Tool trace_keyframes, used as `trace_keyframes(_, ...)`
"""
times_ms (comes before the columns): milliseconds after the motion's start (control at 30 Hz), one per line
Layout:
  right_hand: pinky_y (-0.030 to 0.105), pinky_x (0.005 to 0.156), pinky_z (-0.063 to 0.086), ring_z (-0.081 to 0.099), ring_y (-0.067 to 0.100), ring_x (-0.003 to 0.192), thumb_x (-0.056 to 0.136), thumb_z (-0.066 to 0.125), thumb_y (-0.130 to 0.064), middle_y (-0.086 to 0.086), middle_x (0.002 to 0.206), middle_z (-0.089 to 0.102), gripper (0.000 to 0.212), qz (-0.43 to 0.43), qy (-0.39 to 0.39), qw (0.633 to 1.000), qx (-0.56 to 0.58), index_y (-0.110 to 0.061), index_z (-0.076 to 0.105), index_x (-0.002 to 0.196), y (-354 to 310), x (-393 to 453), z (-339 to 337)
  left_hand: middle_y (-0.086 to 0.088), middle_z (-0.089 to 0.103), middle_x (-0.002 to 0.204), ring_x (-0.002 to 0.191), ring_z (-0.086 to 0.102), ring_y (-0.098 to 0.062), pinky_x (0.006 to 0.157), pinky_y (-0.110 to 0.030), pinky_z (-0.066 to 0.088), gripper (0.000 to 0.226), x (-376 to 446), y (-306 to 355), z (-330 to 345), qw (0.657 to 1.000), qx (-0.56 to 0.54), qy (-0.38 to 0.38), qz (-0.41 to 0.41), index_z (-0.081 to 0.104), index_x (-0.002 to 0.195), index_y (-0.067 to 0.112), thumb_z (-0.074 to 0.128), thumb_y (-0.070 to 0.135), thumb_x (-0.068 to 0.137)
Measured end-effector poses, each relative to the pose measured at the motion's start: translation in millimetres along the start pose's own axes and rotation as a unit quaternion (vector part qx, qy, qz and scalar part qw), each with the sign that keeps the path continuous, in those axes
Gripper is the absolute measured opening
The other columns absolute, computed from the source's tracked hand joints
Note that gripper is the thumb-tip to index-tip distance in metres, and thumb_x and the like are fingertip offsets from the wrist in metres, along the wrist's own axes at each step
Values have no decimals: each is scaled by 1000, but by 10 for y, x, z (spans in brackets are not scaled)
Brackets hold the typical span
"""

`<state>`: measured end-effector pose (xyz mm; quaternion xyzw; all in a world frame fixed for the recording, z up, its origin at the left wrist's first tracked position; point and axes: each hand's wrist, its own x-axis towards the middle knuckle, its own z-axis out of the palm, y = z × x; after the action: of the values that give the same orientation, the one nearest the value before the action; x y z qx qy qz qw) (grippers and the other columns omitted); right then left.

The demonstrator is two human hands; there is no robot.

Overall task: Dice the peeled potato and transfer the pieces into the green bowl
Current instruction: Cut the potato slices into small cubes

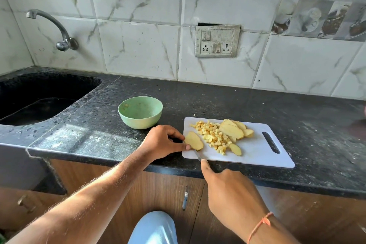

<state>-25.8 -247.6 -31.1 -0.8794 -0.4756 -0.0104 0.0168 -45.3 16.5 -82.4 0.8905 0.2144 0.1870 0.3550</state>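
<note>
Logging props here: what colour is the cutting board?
White, plain; the cutting board shows clearly in the head view.

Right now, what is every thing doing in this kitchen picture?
Green bowl: upright, nearly empty.
Potato slice: flat, pinched by left hand.
Diced pieces: piled on cutting board.
Uncut slices: stacked.
Knife: gripped by right hand.
Tap: not running.

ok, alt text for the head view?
Left hand pinches a potato slice on a white cutting board; right hand holds a knife. Diced potato awaits; green bowl sits nearly empty.
</note>
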Motion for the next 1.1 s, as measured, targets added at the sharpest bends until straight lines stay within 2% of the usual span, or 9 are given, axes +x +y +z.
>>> trace_keyframes(100,36,56,48,51,15,61,102,39,-13,-2,72,54,69,7,1,1000,19,-26,10,164,58,-109,0,23,75,93,81,68,1,71,-17,56,34,-11,8,-12,1000,-4,-3,-3,82,89,37,95,58,65)
trace_keyframes(167,36,60,54,58,15,64,103,39,-16,-3,73,59,68,12,10,999,32,-29,8,163,70,-149,-28,21,76,92,78,66,3,68,-14,52,32,-19,17,-15,1000,-15,-4,-6,83,88,36,96,54,66)
trace_keyframes(233,35,59,53,56,14,62,103,38,-16,-3,71,58,68,17,29,999,35,-29,9,163,69,-132,-61,21,76,92,76,66,5,66,-12,49,30,-25,23,-17,1000,-20,-4,-6,83,88,35,97,51,67)
trace_keyframes(400,36,64,58,63,18,74,104,40,-18,3,86,63,63,29,62,997,29,-29,19,163,9,122,-81,23,76,93,76,68,-1,71,-22,57,30,-17,3,-7,1000,-15,1,-3,83,88,36,96,53,67)
trace_keyframes(500,38,62,53,65,23,80,103,43,-17,5,91,66,63,26,67,997,37,-26,24,162,-27,314,-35,23,75,94,78,68,-1,71,-21,57,31,-12,-4,-3,1000,-15,0,1,83,89,37,96,54,67)
trace_keyframes(633,37,59,42,56,24,74,101,43,-13,6,91,65,62,23,68,997,38,-24,30,161,-62,495,5,16,68,102,86,66,-2,71,-14,54,39,2,-43,19,999,-40,16,32,79,92,34,99,50,64)
trace_keyframes(800,35,63,45,66,26,89,102,44,-14,8,101,69,61,7,67,997,37,-26,31,161,-79,612,56,18,60,114,93,64,0,74,-17,58,54,23,-60,19,998,-44,28,42,71,102,39,100,53,59)
trace_keyframes(1100,35,60,41,65,28,86,102,43,-13,9,99,68,63,-14,39,999,-21,-24,27,162,-58,588,47,18,59,115,94,64,-2,77,-17,58,54,74,-78,18,998,-49,14,37,72,105,37,101,49,60)
